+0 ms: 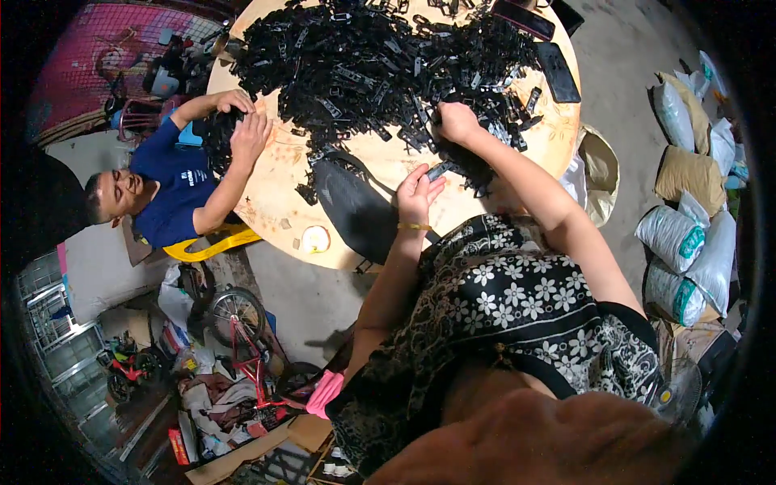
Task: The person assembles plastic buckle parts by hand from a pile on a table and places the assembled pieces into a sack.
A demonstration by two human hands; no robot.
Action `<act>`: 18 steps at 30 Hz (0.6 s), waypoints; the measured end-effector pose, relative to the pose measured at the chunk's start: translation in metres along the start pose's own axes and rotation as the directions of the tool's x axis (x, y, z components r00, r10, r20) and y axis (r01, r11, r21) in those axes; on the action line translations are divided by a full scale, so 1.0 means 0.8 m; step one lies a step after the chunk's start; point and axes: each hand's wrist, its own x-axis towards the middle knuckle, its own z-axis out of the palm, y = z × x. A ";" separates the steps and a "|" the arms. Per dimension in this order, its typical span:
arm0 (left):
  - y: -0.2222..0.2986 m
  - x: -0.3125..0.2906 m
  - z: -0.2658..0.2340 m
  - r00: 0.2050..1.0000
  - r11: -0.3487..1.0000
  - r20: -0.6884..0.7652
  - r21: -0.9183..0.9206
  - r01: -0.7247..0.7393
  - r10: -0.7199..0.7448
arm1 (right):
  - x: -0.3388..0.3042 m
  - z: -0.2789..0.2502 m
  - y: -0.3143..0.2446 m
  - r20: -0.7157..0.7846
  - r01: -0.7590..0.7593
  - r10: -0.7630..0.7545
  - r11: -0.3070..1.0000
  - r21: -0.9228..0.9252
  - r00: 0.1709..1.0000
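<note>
A big heap of small black plastic parts [347, 77] with bits of metal covers much of the round, light wooden-patterned table [271, 182]. Near the table's front edge, my left hand [415, 196] is palm up and pinches one small black plastic part [439, 170] at its fingertips. Just beyond it, my right hand [457, 123] is curled at the heap's near edge. Its fingertips are turned away, so whatever they hold is hidden. A dark, rounded shadow-like shape [356, 206] lies to the left of my left hand.
Across the left side, a co-worker in a blue shirt [166, 194] has both hands at a smaller black pile [218, 141]. Two phones, one dark [558, 73] and one reddish-edged [524, 19], lie at the right rim. A small round white item [316, 238] sits front left. Stuffed sacks [687, 242] stand right.
</note>
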 end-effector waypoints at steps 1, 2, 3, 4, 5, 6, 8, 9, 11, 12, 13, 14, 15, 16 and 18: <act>0.000 0.001 0.001 1.000 1.000 0.002 -0.008 -0.002 0.002 | -0.001 0.000 0.001 -0.003 0.009 -0.009 1.000 0.000 1.000; -0.001 0.003 0.003 1.000 1.000 0.004 -0.016 -0.003 0.003 | -0.005 -0.001 0.005 -0.005 0.007 -0.007 1.000 -0.003 1.000; -0.003 0.006 0.000 1.000 1.000 0.002 -0.018 -0.004 0.004 | -0.012 -0.011 0.001 -0.030 0.029 -0.025 0.985 0.171 0.999; -0.005 0.010 -0.001 1.000 0.999 -0.017 -0.047 0.006 -0.007 | -0.019 -0.023 -0.003 -0.058 0.054 -0.036 0.939 0.339 0.998; -0.008 0.014 -0.003 0.999 0.997 -0.036 -0.075 0.016 -0.019 | -0.024 -0.033 -0.007 -0.058 -0.025 0.062 0.863 0.504 0.996; -0.007 0.014 -0.001 0.999 0.997 -0.037 -0.077 0.022 -0.025 | -0.031 -0.038 -0.006 -0.068 0.016 0.047 0.702 0.712 0.997; -0.003 0.019 -0.001 0.995 0.992 0.025 -0.074 0.098 -0.097 | -0.046 -0.048 -0.005 0.023 -0.046 0.080 0.286 0.957 0.996; 0.000 0.020 0.002 0.991 0.988 0.072 -0.092 0.120 -0.114 | -0.058 -0.058 -0.010 0.057 -0.065 0.050 0.174 0.983 0.997; 0.009 0.022 0.009 0.990 0.990 0.120 -0.104 0.092 -0.079 | -0.081 -0.058 -0.016 0.107 -0.107 0.003 0.028 0.994 0.994; 0.014 0.022 0.014 0.985 0.991 0.168 -0.116 0.059 -0.039 | -0.091 -0.059 -0.016 0.143 -0.143 -0.005 -0.015 0.990 0.990; 0.018 0.021 0.019 0.984 0.991 0.177 -0.130 0.036 -0.013 | -0.096 -0.055 -0.011 0.136 -0.134 -0.036 0.045 0.990 0.990; 0.019 0.022 0.020 0.984 0.991 0.179 -0.130 0.037 -0.014 | -0.106 -0.054 -0.011 0.076 -0.071 -0.068 0.074 0.995 0.995; 0.019 0.021 0.021 0.984 1.000 0.179 -0.023 0.000 0.004 | -0.111 -0.054 -0.009 0.063 -0.055 -0.078 0.109 0.993 0.995; 0.019 0.020 0.022 0.983 0.996 0.181 0.085 -0.038 0.022 | -0.115 -0.056 -0.008 0.051 -0.038 -0.088 0.144 0.989 0.995; 0.017 0.013 0.026 0.983 0.992 0.178 0.114 -0.060 0.039 | -0.126 -0.074 -0.012 0.040 -0.018 -0.077 0.265 0.964 0.996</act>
